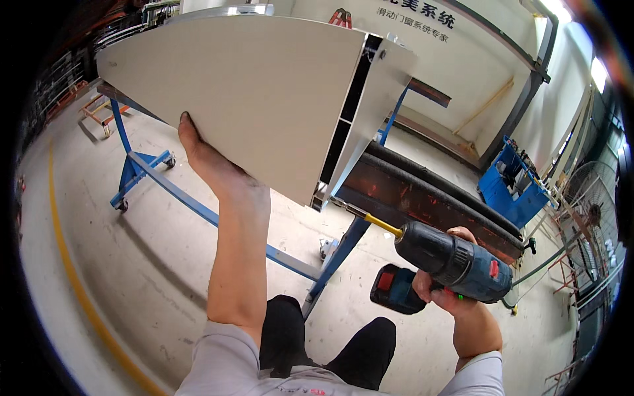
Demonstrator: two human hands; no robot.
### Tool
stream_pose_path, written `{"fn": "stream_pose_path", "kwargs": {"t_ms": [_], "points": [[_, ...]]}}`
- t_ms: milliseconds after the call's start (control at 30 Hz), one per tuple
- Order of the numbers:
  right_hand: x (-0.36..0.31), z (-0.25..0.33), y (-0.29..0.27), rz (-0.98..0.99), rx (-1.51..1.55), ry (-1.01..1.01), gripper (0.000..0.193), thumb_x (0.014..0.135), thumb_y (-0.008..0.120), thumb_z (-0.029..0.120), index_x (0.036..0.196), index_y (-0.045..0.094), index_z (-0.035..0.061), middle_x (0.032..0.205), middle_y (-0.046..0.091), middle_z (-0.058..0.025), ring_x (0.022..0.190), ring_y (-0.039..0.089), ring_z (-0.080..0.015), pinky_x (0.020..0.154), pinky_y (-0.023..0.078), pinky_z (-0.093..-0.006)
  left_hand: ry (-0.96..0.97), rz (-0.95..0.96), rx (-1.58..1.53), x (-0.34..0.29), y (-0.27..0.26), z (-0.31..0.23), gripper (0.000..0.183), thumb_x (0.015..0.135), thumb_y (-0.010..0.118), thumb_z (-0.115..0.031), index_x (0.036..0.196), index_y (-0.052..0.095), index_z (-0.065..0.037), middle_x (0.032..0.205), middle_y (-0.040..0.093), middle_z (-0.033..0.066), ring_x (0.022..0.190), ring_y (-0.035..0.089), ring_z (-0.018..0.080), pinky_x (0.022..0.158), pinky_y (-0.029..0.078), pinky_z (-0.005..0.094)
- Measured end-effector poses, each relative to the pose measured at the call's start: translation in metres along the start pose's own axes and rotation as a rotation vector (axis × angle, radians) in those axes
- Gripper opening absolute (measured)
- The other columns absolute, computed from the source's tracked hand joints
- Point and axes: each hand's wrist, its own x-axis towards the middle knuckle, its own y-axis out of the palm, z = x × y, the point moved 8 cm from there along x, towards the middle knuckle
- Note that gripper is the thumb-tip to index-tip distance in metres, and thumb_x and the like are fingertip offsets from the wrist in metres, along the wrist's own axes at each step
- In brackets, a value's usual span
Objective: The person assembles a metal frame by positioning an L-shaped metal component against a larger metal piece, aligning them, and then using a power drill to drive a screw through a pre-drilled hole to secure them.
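We have the bench, with blue legs and a black-padded rail, beneath the work. We judge that it carries the pale panel, whose near corner points toward us and whose right edge lies beside the rail. The silver strip already runs along that right edge, with dark gaps between, so we take the positioning as done. We hold the drill by its handle with the right hand closed around it. Our left hand is at the panel's near edge, thumb visible, fingers hidden; we cannot tell whether it grips or only steadies. The yellow-shanked bit is aimed at the near corner. We judge fastening there to be the current, unfinished step; contact and any screw are too small to confirm.
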Motion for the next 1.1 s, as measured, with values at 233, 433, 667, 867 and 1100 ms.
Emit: {"fn": "stream_pose_path", "kwargs": {"t_ms": [233, 433, 667, 867, 1100], "points": [[0.006, 0.009, -0.001, -0.064, -0.255, 0.025, 0.073, 0.071, 0.081, 0.002, 0.135, 0.048, 0.0007, 0.096, 0.072, -0.0108, 0.090, 0.072, -0.0179, 0.077, 0.054, -0.0269, -0.075, 0.012, -0.181, 0.005, 0.001, 0.009, 0.045, 0.105, 0.030, -0.044, 0.119, 0.058, -0.012, 0.107, 0.065, 0.0014, 0.098, 0.069, 0.0104, 0.072, 0.060, 0.0238], [0.005, 0.009, -0.009, -0.109, -0.271, 0.053, 0.069, 0.070, 0.082, 0.003, 0.131, 0.050, -0.0012, 0.103, 0.072, -0.0116, 0.094, 0.071, -0.0156, 0.082, 0.055, -0.0269, -0.034, 0.028, -0.218, 0.010, -0.007, 0.009, 0.049, 0.105, 0.026, -0.044, 0.125, 0.055, -0.009, 0.108, 0.065, 0.0056, 0.097, 0.071, 0.0090, 0.068, 0.061, 0.0232], [0.007, 0.005, 0.000, -0.004, 0.043, 0.030, 0.078, 0.072, 0.080, 0.000, 0.139, 0.041, -0.0035, 0.103, 0.071, -0.0140, 0.088, 0.073, -0.0194, 0.076, 0.059, -0.0290, -0.024, 0.032, -0.119, 0.006, -0.008, 0.009, 0.049, 0.105, 0.024, -0.043, 0.124, 0.054, -0.009, 0.112, 0.063, 0.0074, 0.100, 0.070, 0.0098, 0.070, 0.060, 0.0236], [0.004, -0.003, 0.014, 0.051, 0.226, 0.094, 0.086, 0.076, 0.080, 0.003, 0.148, 0.033, 0.0037, 0.102, 0.070, -0.0162, 0.087, 0.071, -0.0203, 0.071, 0.057, -0.0275, -0.062, -0.008, -0.208, 0.003, 0.006, 0.003, 0.048, 0.105, 0.026, -0.042, 0.125, 0.054, -0.009, 0.114, 0.062, 0.0071, 0.103, 0.068, 0.0149, 0.076, 0.060, 0.0285], [-0.007, 0.011, 0.019, 0.051, 0.149, -0.003, 0.091, 0.076, 0.080, 0.005, 0.152, 0.028, 0.0061, 0.100, 0.069, -0.0182, 0.076, 0.068, -0.0201, 0.064, 0.054, -0.0308, -0.103, 0.120, -0.333, 0.011, 0.002, 0.008, 0.046, 0.104, 0.030, -0.041, 0.124, 0.055, -0.009, 0.117, 0.062, 0.0059, 0.109, 0.064, 0.0199, 0.087, 0.057, 0.0354]]}}
